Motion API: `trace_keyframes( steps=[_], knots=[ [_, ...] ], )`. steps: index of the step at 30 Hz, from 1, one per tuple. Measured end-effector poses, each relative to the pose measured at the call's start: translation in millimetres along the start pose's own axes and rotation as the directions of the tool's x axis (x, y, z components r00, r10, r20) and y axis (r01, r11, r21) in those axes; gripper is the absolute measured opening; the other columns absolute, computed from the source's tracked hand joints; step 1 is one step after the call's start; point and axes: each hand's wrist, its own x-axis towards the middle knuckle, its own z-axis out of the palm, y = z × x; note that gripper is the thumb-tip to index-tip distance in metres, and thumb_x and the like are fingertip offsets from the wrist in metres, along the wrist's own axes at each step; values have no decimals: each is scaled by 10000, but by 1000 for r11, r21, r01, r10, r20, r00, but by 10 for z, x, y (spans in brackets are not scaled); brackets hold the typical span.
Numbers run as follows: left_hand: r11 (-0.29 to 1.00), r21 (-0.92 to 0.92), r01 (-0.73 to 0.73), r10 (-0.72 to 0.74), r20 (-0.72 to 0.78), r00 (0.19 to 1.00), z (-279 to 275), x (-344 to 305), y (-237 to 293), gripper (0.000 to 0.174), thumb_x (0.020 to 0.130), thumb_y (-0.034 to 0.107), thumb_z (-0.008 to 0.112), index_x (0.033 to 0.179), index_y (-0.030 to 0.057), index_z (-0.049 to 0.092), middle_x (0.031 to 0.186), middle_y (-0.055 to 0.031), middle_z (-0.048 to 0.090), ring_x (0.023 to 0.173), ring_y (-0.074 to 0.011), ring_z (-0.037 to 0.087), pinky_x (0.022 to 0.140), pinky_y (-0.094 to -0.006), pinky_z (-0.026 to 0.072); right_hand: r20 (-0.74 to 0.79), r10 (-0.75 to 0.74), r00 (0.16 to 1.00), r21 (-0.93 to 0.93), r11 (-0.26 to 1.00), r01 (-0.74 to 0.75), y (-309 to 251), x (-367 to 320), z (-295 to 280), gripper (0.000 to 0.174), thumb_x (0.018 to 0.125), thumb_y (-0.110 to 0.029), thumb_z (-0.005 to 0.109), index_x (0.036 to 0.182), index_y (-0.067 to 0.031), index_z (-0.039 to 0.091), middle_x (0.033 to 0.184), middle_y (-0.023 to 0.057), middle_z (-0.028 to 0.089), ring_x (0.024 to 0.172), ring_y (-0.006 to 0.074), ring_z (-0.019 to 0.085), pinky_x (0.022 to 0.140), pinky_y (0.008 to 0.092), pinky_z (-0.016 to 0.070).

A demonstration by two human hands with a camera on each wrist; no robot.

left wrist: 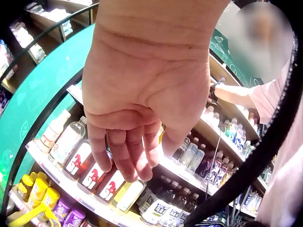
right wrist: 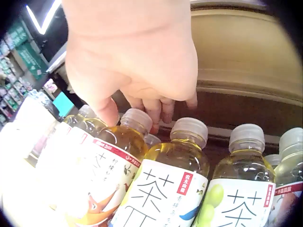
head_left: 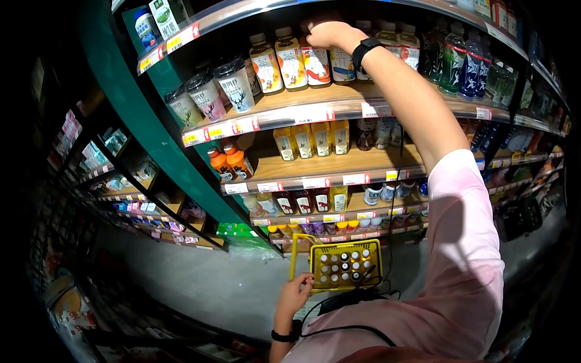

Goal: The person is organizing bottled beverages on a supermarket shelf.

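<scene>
On an upper shelf, my right hand point(head_left: 333, 34) reaches in over a row of bottled teas. In the right wrist view, its thumb point(right wrist: 110, 112) is at one side of the white cap of a tea bottle point(right wrist: 111, 170) with an orange-and-red label, and the fingers curl behind that cap. Beside it stand a tea bottle with a blue picture point(right wrist: 163, 189) and one with green fruit point(right wrist: 241, 198). My left hand point(head_left: 295, 296) hangs low next to a yellow basket point(head_left: 380, 257), its fingers loosely curled around nothing in the left wrist view.
Lidded cups point(head_left: 235, 85) stand left of the teas. Lower shelves carry yellow bottles point(head_left: 302, 142), orange-capped bottles point(head_left: 239, 162) and dark red bottles point(head_left: 304, 202). The basket holds several capped bottles. A green panel point(head_left: 151, 133) edges the shelving, and a cable point(head_left: 348, 328) runs across my front.
</scene>
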Motion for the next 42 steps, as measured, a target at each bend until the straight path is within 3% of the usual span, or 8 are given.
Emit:
trace_keyframes(
  steps=[12, 20, 27, 28, 29, 30, 36, 42],
  knots=[
    [988, 93, -119, 116, 44, 992, 78, -94, 13, 217, 909, 166, 598, 1085, 60, 667, 825, -102, 704, 645, -247, 666, 592, -342, 509, -145, -239, 960, -68, 970, 231, -376, -606, -345, 422, 765, -176, 739, 1148, -47, 616, 1015, 202, 690, 984, 355, 670, 841, 456, 548],
    [969, 25, -244, 245, -36, 969, -402, 145, 184, 329, 928, 158, 645, 1220, 12, 610, 1037, -117, 697, 950, -203, 668, 791, -337, 522, -731, -320, 603, 145, 791, 595, -532, -1883, -1014, 183, 865, -213, 660, 936, -45, 645, 890, 128, 639, 870, 300, 635, 796, 400, 516],
    [529, -788, -316, 474, -35, 880, -549, 448, 1610, 1114, 827, 679, 633, 1573, 74, 71, 1490, -183, 378, 1236, -282, 551, 1003, -391, 473, -8, -318, 948, 705, 670, 231, -805, -2754, -1352, 381, 968, -384, 582, 1126, -47, 661, 900, 87, 681, 781, 144, 623, 683, 294, 501],
    [482, -808, -338, 526, -42, 850, -480, 471, 1763, 1207, 774, 760, 621, 1574, 78, 27, 1511, -182, 348, 1261, -284, 537, 1015, -408, 472, 7, -280, 960, 633, 745, 213, -834, -2818, -1163, 397, 973, -394, 565, 1141, -46, 658, 894, 92, 682, 759, 143, 623, 654, 300, 503],
    [468, -813, -345, 558, -31, 829, -400, 469, 1918, 1288, 716, 805, 634, 1568, 63, 16, 1522, -176, 337, 1311, -289, 499, 1027, -429, 472, -561, -512, 650, 504, 412, 759, -714, -2646, -698, 367, 978, -345, 558, 1165, -43, 651, 865, 93, 671, 713, 148, 610, 606, 306, 498],
    [372, -867, -332, 582, -61, 811, -286, 437, 2020, 1194, 750, 748, 667, 1549, 50, 119, 1480, -176, 406, 1297, -292, 520, 1010, -429, 490, 126, -467, 875, 875, 469, 124, -850, -3003, -1406, 351, 968, -301, 581, 1191, -35, 636, 872, 84, 661, 741, 136, 598, 630, 286, 494],
    [380, -891, -248, 495, -31, 869, -27, 336, 2051, 826, 863, 506, 712, 1413, -7, 370, 1262, -152, 598, 1086, -272, 648, 959, -415, 522, -196, -385, 902, 930, 219, 295, -723, -3042, -713, 354, 940, -264, 647, 1199, -23, 622, 901, 54, 635, 774, 81, 556, 660, 246, 477],
    [316, -942, -116, 470, 49, 881, 31, 122, 2081, 712, 945, 523, 586, 1385, -14, 427, 1254, -170, 604, 1033, -296, 671, 862, -389, 561, -81, -255, 964, 737, 636, 230, -761, -3014, -687, 469, 854, -492, 700, 1058, -71, 723, 807, 38, 671, 700, 122, 575, 636, 280, 457]
  ],
)
